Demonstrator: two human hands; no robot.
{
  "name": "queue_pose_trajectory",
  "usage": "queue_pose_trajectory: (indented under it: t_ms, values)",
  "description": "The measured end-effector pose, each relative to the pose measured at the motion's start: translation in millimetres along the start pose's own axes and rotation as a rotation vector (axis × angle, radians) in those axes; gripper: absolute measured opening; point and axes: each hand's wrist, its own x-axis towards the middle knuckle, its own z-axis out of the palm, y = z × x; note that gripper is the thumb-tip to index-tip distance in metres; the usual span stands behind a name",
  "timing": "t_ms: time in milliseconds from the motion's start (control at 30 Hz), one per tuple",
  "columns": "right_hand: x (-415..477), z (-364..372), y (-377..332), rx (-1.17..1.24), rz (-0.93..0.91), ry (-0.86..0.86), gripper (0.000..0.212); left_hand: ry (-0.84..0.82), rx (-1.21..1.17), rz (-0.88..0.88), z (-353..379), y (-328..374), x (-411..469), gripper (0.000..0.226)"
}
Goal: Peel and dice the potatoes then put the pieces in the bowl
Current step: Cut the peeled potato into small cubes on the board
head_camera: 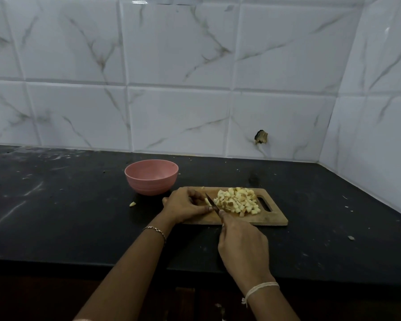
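Potato piece (pixel 206 201) under left fingers (pixel 193 195); knife (pixel 212 203) beside.

Black counter (pixel 79 228) carries pink bowl (pixel 148 185), cutting board (pixel 267 218) and 1 potato scrap (pixel 132 204).

Left hand (pixel 185 205) curls its fingers (pixel 196 196) downward; right hand (pixel 243 246), clenched with forefinger extended, sits just beside.

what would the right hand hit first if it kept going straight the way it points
Probably the potato piece the left hand holds on the cutting board: the right hand and its knife point forward and slightly left at it. The diced pile lies just right of that.
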Motion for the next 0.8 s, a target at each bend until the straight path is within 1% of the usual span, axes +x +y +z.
queue_pose_trajectory:
  t_ms: [133, 300, 433, 600, 667, 800]
  values:
    - [5, -2, -2, -0.041, -0.023, -0.053, 0.054, -0.028, -0.007, 0.007, -2, -2, 1, 0.024]
    - [5, -2, -10, -0.141, -0.069, -0.078, 0.057, -0.043, -0.030, -0.005, -2, -1, 2, 0.032]
    - [4, 1, -10, -0.140, -0.049, -0.069, 0.057, -0.066, -0.061, -0.020, -2, -2, 3, 0.035]
    - [1, 0, -11, -0.129, -0.024, -0.035, 0.057, -0.069, -0.065, 0.002, 0, 0, 1, 0.017]
    - [1, 1, -10, -0.129, -0.019, -0.024, 0.056, -0.074, -0.080, 0.013, 0, 2, -1, 0.019]
    - [1, 0, -9, -0.070, 0.025, -0.005, 0.055, -0.066, -0.045, 0.023, -1, 4, -3, 0.031]
